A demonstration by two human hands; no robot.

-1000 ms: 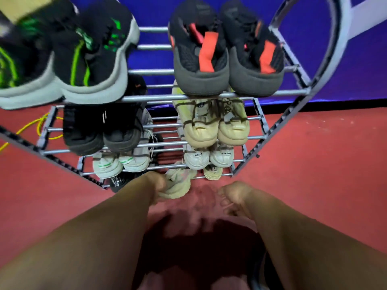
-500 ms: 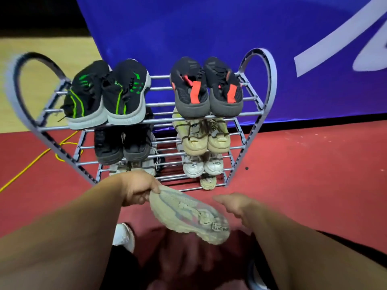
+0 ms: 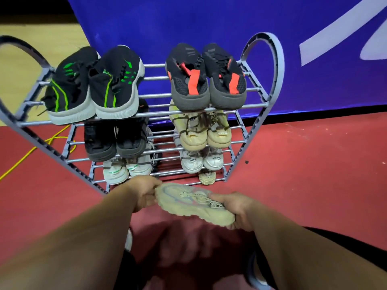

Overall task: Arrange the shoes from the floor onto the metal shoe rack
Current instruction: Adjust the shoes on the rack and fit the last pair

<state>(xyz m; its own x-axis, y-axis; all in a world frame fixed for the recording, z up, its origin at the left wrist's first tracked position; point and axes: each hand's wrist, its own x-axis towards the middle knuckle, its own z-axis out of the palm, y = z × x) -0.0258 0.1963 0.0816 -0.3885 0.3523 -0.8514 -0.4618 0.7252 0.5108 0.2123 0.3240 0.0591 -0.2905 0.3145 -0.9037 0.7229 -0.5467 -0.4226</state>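
A beige sneaker [image 3: 188,203] hangs sideways just in front of the metal shoe rack [image 3: 262,105], low above the red floor. My left hand [image 3: 144,192] grips its toe end and my right hand [image 3: 236,210] grips its heel end. The rack's top shelf carries a black and green pair [image 3: 94,86] and a black and orange pair [image 3: 206,78]. Below sit a black pair [image 3: 115,139] and a tan pair [image 3: 202,131]. Lower still are a white and green pair [image 3: 125,169] and a white pair [image 3: 202,162]. One beige shoe [image 3: 207,176] stands on the bottom shelf at the right.
A blue banner [image 3: 209,24] hangs behind the rack. A yellow cable [image 3: 31,151] runs over the red floor [image 3: 314,164] at the left. Something white [image 3: 128,239] shows by my left forearm, and a shoe edge [image 3: 254,271] under my right.
The view has pulled back from the rack. My left hand drew the beige sneaker out from the bottom shelf, and my right hand has now taken hold of its heel end.
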